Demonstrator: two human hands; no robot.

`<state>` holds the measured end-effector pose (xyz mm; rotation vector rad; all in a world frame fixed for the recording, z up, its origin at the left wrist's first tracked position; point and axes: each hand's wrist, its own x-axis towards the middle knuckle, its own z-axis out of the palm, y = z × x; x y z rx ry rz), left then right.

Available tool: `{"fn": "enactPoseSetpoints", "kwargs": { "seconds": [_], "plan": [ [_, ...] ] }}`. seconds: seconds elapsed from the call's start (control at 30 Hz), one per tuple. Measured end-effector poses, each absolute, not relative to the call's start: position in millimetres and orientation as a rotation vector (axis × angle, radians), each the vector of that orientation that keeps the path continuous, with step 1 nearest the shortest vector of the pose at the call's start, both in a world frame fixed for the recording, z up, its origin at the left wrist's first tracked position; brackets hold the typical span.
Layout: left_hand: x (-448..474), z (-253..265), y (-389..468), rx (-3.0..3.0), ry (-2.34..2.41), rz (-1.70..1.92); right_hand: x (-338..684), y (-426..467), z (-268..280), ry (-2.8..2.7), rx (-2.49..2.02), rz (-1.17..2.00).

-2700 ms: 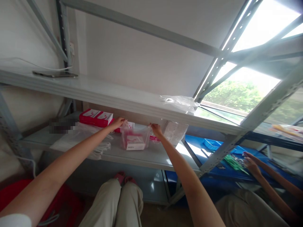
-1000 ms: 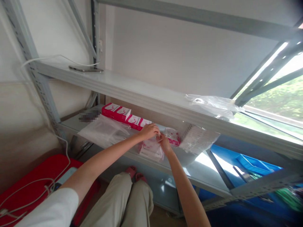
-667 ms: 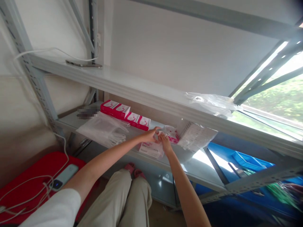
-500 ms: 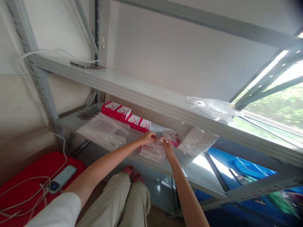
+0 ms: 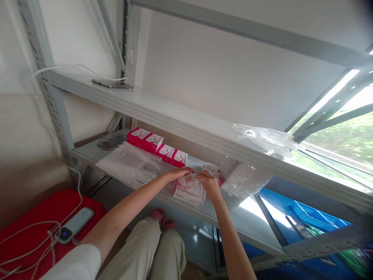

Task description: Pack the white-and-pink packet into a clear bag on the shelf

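A clear plastic bag with a pink-and-white box inside lies at the front of the lower shelf. My left hand pinches the bag's top from the left. On the right, the fingers of my right hand are closed on the same gathered plastic. A small gap separates the two hands. Just behind my right hand is another clear bag with pink-and-white contents. Several red-and-white boxes stand in a row at the back, left of my hands.
Flat plastic bags lie on the shelf's left part, and a printed clear package on its right. The upper shelf overhangs the work, bearing a phone and a crumpled plastic bag. A power bank rests on a red surface at lower left.
My hands have moved slightly apart, from fingers meeting at the bag's top to a small gap. The bagged box shows more fully beneath them. The view has shifted slightly.
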<state>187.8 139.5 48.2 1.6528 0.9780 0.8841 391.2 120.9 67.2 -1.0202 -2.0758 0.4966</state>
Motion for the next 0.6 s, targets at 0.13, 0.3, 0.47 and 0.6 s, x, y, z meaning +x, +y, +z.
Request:
{"fn": "enactPoseSetpoints", "kwargs": {
  "seconds": [0.13,0.3,0.47,0.6],
  "plan": [
    [197.5,48.1,146.3,1.738,0.996,0.909,380.8,113.4,46.1,-2.045,-1.096,0.137],
    [205.5,50.7,144.2,1.907,1.033,0.933,369.2,107.4,37.7,-1.995,-1.165,-0.033],
    [173.5,59.4,152.1,2.403,1.114,0.983,377.9,92.3,35.2,-1.861,-1.255,-0.117],
    [148.4,56.2,162.5,2.563,1.179,0.879,387.3,59.0,15.0,-1.885,-1.323,-0.173]
  ]
}}
